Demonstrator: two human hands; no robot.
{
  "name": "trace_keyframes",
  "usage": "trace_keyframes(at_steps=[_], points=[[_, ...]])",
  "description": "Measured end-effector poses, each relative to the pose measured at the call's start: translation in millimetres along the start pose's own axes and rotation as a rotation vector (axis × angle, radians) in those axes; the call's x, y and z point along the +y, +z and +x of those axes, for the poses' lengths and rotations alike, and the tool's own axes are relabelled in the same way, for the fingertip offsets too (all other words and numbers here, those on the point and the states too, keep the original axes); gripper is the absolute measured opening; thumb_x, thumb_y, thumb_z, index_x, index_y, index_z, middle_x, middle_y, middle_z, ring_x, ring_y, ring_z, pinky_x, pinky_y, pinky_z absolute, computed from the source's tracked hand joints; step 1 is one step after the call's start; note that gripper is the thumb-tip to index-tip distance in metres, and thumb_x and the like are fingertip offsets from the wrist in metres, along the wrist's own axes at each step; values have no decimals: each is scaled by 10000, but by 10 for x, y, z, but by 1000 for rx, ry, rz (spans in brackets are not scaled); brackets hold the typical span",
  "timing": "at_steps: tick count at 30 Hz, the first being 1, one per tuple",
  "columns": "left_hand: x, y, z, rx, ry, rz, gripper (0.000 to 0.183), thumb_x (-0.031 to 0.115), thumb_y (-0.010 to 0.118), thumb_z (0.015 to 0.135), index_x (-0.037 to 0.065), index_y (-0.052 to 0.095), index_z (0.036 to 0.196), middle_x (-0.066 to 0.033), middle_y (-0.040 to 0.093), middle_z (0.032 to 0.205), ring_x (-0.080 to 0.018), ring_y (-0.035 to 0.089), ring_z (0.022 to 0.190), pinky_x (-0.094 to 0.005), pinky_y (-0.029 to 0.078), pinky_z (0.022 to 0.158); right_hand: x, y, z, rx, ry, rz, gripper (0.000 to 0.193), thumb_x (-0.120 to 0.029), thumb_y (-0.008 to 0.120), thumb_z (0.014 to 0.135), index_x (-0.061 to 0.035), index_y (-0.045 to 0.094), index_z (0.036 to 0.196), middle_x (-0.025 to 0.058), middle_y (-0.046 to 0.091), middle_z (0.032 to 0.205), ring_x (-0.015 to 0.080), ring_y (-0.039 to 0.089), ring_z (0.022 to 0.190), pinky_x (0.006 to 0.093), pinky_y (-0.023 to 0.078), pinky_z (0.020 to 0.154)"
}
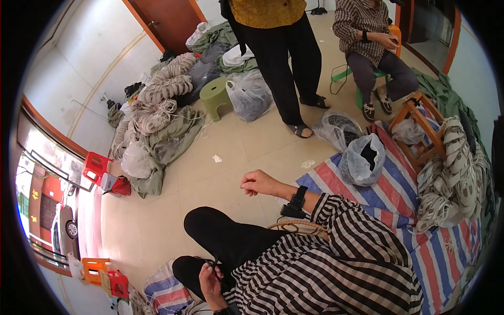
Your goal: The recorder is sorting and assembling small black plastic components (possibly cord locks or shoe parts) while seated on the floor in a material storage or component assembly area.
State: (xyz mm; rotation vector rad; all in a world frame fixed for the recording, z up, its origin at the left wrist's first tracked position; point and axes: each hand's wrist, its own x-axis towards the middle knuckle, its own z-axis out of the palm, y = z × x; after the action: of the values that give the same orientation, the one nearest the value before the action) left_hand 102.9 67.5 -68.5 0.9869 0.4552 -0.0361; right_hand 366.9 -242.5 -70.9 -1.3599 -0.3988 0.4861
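Note:
My right hand point(260, 184) is raised over the tiled floor, to the right of my knees, with fingers curled together. Whatever it may pinch is too small to make out. My left hand point(210, 281) rests at my lap, its fingers closed on a thin black cord-like piece point(216, 266) that shows dark against my black trousers. A tan woven curved rim point(299, 224) lies beside my hip, under my right forearm, with thin dark loops next to it.
Striped plastic sheeting point(386, 197) bears clear plastic bags point(363, 160), a wooden frame stool point(417, 128) and bundled beige shoe-like pieces point(457, 163). One person stands ahead; another sits at right. More bundles point(168, 84), a green stool point(214, 97) and red stools point(96, 167) stand at left.

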Motion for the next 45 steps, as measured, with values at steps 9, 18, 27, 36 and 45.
trace_keyframes(at_steps=[9,18,27,36,45], points=[[-27,-8,-89,18,70,-91,159,154,551,841,54,555,965,-91,570,700,-181,499,536,-316,424,520,149,25,-136,27,24,17,143,-141,558,866,-7,598,837,38,604,688,95,586,617,213,477,555],[-12,-35,-81,37,42,-112,205,274,523,898,82,594,908,-69,574,651,-159,493,520,-288,399,523,94,187,-129,-18,4,-83,143,-131,552,829,4,597,818,59,613,675,111,592,577,234,479,525],[-46,-99,-58,59,145,50,206,266,520,902,65,562,925,-33,566,674,-110,513,549,-262,425,504,132,72,76,-21,-104,-100,164,-164,565,844,-13,598,789,49,605,651,98,569,540,238,460,489],[-2,211,-196,41,84,246,280,326,529,884,74,549,763,-24,511,577,-140,468,494,-258,399,496,172,6,-45,-24,-20,-65,170,-166,548,887,-13,601,836,29,602,683,89,567,596,217,459,537],[35,461,-390,58,203,402,307,332,496,900,108,554,699,32,499,578,-69,451,523,-207,337,478,-171,-56,5,-23,-15,-106,160,-177,556,887,-26,610,897,26,618,738,93,585,648,221,475,566]])
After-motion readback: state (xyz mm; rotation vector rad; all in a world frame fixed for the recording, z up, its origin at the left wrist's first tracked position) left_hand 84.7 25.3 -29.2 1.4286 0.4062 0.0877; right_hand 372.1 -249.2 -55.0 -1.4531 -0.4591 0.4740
